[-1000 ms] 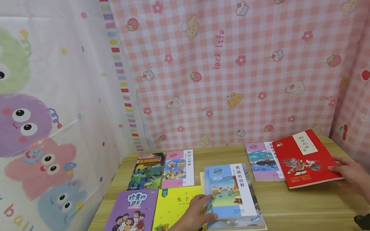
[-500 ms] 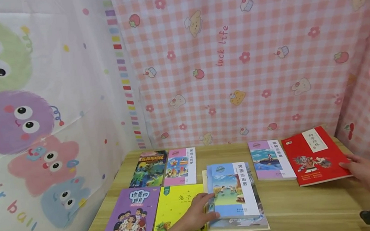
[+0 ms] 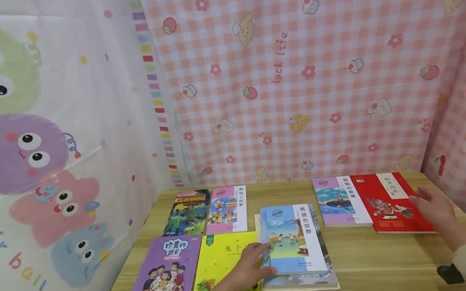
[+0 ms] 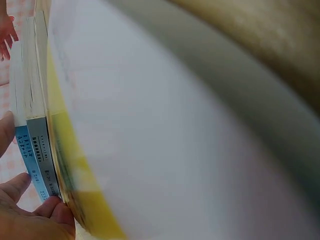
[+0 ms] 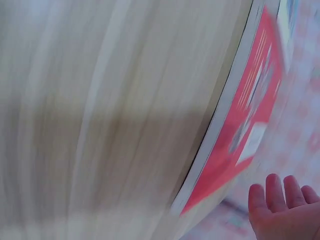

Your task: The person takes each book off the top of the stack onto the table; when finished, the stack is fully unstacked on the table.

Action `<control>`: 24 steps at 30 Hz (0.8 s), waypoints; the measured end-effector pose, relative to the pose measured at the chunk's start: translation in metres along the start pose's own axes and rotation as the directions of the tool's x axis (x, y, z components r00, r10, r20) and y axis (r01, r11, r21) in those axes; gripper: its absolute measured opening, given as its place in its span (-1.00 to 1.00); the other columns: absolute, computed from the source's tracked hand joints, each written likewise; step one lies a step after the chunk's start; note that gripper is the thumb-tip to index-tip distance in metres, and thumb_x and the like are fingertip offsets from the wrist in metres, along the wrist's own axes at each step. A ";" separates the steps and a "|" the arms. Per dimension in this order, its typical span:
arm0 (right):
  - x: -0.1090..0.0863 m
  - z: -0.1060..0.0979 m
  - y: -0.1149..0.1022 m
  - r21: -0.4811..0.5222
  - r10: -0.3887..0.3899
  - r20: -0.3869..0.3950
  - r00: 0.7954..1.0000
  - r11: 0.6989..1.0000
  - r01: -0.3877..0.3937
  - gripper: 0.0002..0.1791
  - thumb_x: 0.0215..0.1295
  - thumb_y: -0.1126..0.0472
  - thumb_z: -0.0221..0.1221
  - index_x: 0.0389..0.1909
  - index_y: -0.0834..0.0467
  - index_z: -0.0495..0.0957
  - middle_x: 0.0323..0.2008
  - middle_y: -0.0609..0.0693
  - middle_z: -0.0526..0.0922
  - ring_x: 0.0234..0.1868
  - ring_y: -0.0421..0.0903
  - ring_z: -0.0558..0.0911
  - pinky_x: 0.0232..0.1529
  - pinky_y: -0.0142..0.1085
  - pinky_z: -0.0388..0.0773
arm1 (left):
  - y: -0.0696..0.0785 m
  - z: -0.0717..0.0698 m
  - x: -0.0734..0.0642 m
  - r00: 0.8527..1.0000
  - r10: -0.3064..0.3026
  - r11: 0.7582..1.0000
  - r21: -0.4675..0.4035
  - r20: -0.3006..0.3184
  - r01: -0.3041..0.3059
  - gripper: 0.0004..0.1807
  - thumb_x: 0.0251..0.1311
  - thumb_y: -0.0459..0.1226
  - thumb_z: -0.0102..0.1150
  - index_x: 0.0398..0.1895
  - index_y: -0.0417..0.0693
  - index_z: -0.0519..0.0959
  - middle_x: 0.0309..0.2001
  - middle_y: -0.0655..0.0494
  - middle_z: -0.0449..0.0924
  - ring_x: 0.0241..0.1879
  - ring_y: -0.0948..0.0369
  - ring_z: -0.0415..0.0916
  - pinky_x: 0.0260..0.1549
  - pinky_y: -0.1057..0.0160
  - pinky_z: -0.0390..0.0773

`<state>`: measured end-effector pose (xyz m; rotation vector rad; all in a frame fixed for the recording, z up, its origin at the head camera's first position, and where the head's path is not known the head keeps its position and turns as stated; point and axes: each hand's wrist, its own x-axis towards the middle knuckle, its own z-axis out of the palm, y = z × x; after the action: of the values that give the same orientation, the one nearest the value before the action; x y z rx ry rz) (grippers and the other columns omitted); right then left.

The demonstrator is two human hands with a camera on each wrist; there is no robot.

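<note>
In the head view my left hand (image 3: pixel 246 270) rests against the left edge of a stack of books, with a blue book (image 3: pixel 294 238) on top. The left wrist view shows my fingertips (image 4: pixel 20 185) touching the spines of the blue book (image 4: pixel 31 155) and the grey book (image 4: pixel 44 155) below it. A red book (image 3: pixel 392 204) lies flat at the right, beside a pink-and-blue book (image 3: pixel 339 205). My right hand (image 3: pixel 436 212) hovers at the red book's right edge, holding nothing. The right wrist view has its fingers (image 5: pixel 275 195) extended, apart from the red book (image 5: pixel 230 135).
A purple book (image 3: pixel 163 276) and a yellow book (image 3: pixel 219 260) lie at the front left. Behind them are a green dinosaur-cover book (image 3: pixel 186 214) and another pink book (image 3: pixel 224 210). A small black object (image 3: pixel 450 274) sits near my right forearm on the wooden table (image 3: pixel 377 263).
The red book has gone from raised and tilted to flat beside the pink-and-blue book. My right hand has let go of it. My left hand has stayed at the stack.
</note>
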<state>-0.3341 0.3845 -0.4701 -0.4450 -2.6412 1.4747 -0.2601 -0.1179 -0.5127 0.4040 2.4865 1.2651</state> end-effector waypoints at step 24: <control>-0.112 0.159 -0.052 0.197 -0.101 0.328 0.939 0.980 0.037 -0.41 0.41 0.27 0.13 0.38 0.41 0.26 0.25 0.39 0.43 0.11 0.17 0.58 -0.02 -0.06 0.63 | 0.000 -0.009 -0.002 0.998 0.035 0.999 -0.014 0.046 -0.035 -0.35 0.29 -0.15 0.30 0.43 0.02 0.35 0.40 -0.11 0.21 0.40 -0.15 0.14 0.29 -0.24 0.24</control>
<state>-0.2722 0.1955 -0.5033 -0.0855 -2.6837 1.9062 -0.2622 -0.1254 -0.5077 0.4704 2.4415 1.2697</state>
